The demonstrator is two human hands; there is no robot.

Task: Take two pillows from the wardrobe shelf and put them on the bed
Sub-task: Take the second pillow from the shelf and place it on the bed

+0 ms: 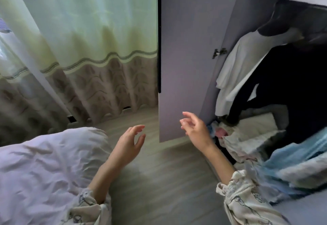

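Head view shows the right hand (195, 131) raised in front of the open wardrobe door (185, 48), fingers loosely spread and grasping nothing; the left hand (130, 144) hovers nearer the middle of the floor (159, 180), also slack and empty. Both wrists come out of patterned sleeves (247, 201) at the near edge. Just right of the right hand, and slightly beyond it, lies the heap on the wardrobe's low shelf: a whitish padded bundle (251, 132), likely a pillow though I cannot be sure, with blue fabric (297, 157) piled nearer on the right. Its long side seems to run left to right across the opening, so the right hand is plainly the closer one and would reach rightward and a little away. On the near left sits the bed with its pale lilac bedding (44, 168), touching the left forearm. Hanging clothes, white (235, 76) and dark (292, 86), cover the back of the shelf; a second pillow is not distinguishable, and the picture blurs at the right
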